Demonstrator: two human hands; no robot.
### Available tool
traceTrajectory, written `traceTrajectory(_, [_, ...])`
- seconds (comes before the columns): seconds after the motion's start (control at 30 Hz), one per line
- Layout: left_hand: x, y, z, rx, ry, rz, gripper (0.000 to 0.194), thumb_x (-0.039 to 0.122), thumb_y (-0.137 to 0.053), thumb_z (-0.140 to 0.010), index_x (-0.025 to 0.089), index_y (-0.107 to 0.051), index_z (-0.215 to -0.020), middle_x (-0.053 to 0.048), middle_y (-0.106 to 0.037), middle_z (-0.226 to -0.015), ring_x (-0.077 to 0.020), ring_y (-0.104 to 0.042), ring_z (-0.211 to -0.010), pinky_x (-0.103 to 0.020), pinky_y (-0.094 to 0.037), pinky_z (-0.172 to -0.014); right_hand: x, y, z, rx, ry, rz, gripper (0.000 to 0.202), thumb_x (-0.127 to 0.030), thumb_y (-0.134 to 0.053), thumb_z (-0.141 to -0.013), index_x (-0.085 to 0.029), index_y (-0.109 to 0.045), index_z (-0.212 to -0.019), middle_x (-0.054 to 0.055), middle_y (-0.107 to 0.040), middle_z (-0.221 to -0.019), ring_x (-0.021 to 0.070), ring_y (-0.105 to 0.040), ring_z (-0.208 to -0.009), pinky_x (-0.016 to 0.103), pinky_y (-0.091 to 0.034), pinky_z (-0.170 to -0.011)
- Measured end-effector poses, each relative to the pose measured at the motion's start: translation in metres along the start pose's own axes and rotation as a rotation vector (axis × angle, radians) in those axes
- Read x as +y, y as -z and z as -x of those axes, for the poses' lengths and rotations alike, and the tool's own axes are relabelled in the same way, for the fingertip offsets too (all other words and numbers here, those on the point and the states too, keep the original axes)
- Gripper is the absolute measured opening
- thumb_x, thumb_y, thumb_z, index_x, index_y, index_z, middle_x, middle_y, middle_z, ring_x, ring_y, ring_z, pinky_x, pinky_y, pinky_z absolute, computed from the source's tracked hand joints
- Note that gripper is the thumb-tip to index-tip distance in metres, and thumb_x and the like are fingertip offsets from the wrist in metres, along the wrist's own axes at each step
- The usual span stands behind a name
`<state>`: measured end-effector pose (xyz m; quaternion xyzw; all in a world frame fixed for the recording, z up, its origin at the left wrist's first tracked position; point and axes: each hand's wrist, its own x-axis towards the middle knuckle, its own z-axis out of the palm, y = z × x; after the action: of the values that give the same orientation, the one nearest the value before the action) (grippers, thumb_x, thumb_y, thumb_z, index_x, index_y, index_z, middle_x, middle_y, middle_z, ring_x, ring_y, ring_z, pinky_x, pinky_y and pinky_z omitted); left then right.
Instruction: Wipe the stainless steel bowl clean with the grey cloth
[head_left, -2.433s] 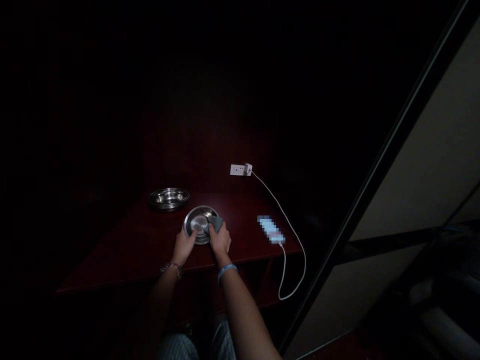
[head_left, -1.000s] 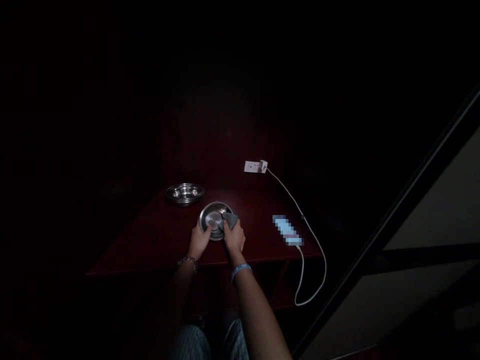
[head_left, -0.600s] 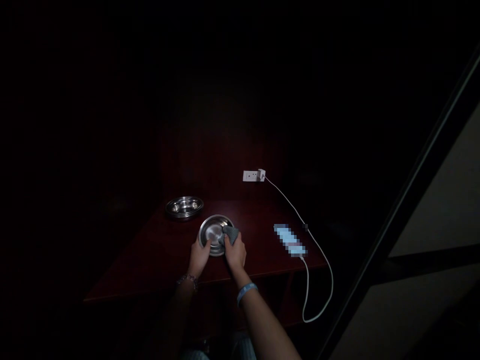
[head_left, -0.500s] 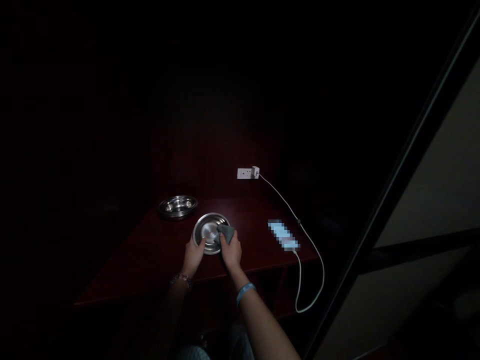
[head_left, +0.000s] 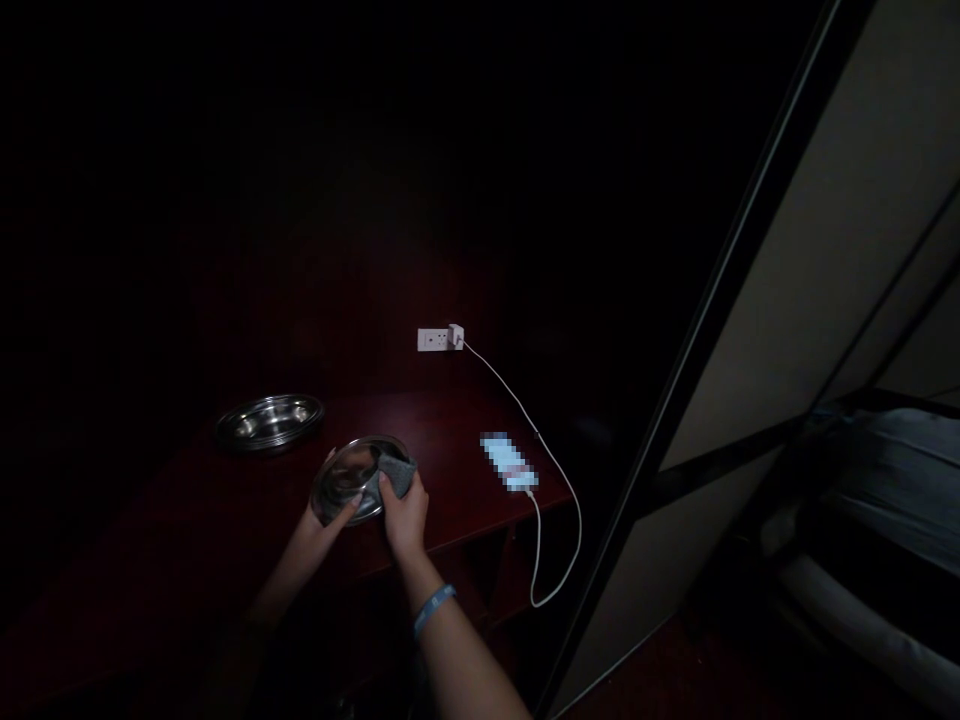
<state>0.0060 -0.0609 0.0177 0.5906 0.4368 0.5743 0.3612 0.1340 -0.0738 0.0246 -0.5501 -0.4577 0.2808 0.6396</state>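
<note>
Metal bowl (head_left: 349, 472) in left hand (head_left: 324, 524), grey cloth (head_left: 397, 475) in right hand (head_left: 406, 513), fingers grasping both, blue wristband (head_left: 433, 609), marks unreadable.

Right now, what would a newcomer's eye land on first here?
Probably the glowing phone on the right of the dark red table, its white cable looping off the edge. Next, the shiny metal bowl in the left hand, with a grey cloth in the right hand.
</note>
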Motion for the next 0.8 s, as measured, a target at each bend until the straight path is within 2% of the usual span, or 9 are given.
traceTrajectory(0.03, [0.003,0.001,0.002,-0.013,-0.006,-0.001,0.085,0.043,-0.068,-0.073,0.024,-0.033,-0.148,-0.010,-0.049,-0.148,-0.0280,-0.048,-0.134,-0.039,-0.046,-0.107,0.001,-0.001,0.000,0.001,-0.002,-0.029,0.029,-0.033,-0.062,-0.084,-0.018,-0.066,-0.108,0.006,-0.075,-0.099,0.0184,-0.071,-0.090,0.025,-0.054,-0.082])
traceTrajectory(0.1, [0.008,0.003,0.006,-0.054,0.005,0.002,0.094,0.045,-0.067,-0.072,0.026,-0.022,-0.152,-0.011,-0.041,-0.154,-0.0326,-0.051,-0.130,-0.039,-0.059,-0.087,0.001,-0.002,0.000,0.004,-0.011,-0.073,0.029,-0.034,-0.064,-0.083,-0.018,-0.067,-0.107,0.006,-0.075,-0.099,0.0181,-0.071,-0.090,0.025,-0.054,-0.082])
traceTrajectory(0.17, [0.012,0.004,0.011,-0.053,0.021,0.011,0.100,0.047,-0.067,-0.070,0.029,-0.015,-0.154,-0.010,-0.034,-0.157,-0.0367,-0.055,-0.124,-0.036,-0.063,-0.066,0.001,-0.003,0.001,0.001,-0.020,-0.112,0.030,-0.034,-0.065,-0.082,-0.018,-0.067,-0.107,0.006,-0.075,-0.100,0.0180,-0.071,-0.091,0.026,-0.054,-0.083])
traceTrajectory(0.2, [0.012,0.004,0.014,-0.030,0.026,0.015,0.102,0.047,-0.068,-0.068,0.029,-0.015,-0.154,-0.010,-0.033,-0.158,-0.0379,-0.056,-0.123,-0.036,-0.063,-0.061,0.001,-0.003,0.002,0.002,-0.024,-0.131,0.031,-0.034,-0.065,-0.081,-0.017,-0.067,-0.108,0.006,-0.075,-0.100,0.0181,-0.071,-0.091,0.026,-0.054,-0.083])
traceTrajectory(0.4, [0.009,0.003,0.019,0.048,0.107,-0.004,0.101,0.044,-0.071,-0.060,0.040,-0.025,-0.151,-0.001,-0.060,-0.137,-0.0385,-0.062,-0.116,-0.046,-0.063,-0.073,0.000,-0.002,0.005,0.059,-0.022,-0.223,0.038,-0.030,-0.066,-0.078,-0.019,-0.065,-0.115,0.004,-0.074,-0.104,0.0188,-0.070,-0.094,0.029,-0.054,-0.088])
traceTrajectory(0.5, [0.010,0.004,0.013,0.064,0.074,-0.053,0.097,0.038,-0.071,-0.061,0.042,-0.029,-0.148,0.002,-0.067,-0.126,-0.0361,-0.061,-0.118,-0.051,-0.058,-0.089,-0.002,-0.001,0.006,0.060,-0.003,-0.258,0.039,-0.028,-0.065,-0.078,-0.021,-0.065,-0.116,0.003,-0.074,-0.106,0.0197,-0.069,-0.096,0.030,-0.054,-0.090])
traceTrajectory(0.6, [0.007,0.008,0.009,0.112,0.033,-0.109,0.085,0.035,-0.069,-0.065,0.037,-0.039,-0.145,-0.001,-0.069,-0.122,-0.0319,-0.058,-0.124,-0.049,-0.048,-0.104,-0.002,-0.001,0.006,0.048,-0.013,-0.219,0.039,-0.029,-0.065,-0.078,-0.021,-0.066,-0.116,0.004,-0.074,-0.105,0.0211,-0.070,-0.095,0.031,-0.055,-0.088])
traceTrajectory(0.67, [0.000,0.010,0.010,0.165,0.067,-0.145,0.075,0.036,-0.066,-0.069,0.031,-0.045,-0.142,-0.004,-0.070,-0.119,-0.0311,-0.058,-0.124,-0.048,-0.045,-0.108,0.000,-0.002,0.006,0.033,-0.028,-0.149,0.038,-0.032,-0.066,-0.078,-0.021,-0.067,-0.115,0.004,-0.075,-0.103,0.0218,-0.070,-0.094,0.030,-0.056,-0.086])
traceTrajectory(0.8, [-0.028,0.014,0.016,0.353,0.296,-0.192,0.065,0.048,-0.057,-0.078,0.020,-0.050,-0.136,-0.012,-0.072,-0.108,-0.0372,-0.063,-0.115,-0.057,-0.048,-0.102,0.005,-0.009,0.005,-0.041,-0.078,0.015,0.041,-0.037,-0.069,-0.077,-0.022,-0.067,-0.115,0.006,-0.074,-0.104,0.0246,-0.070,-0.097,0.033,-0.055,-0.087])
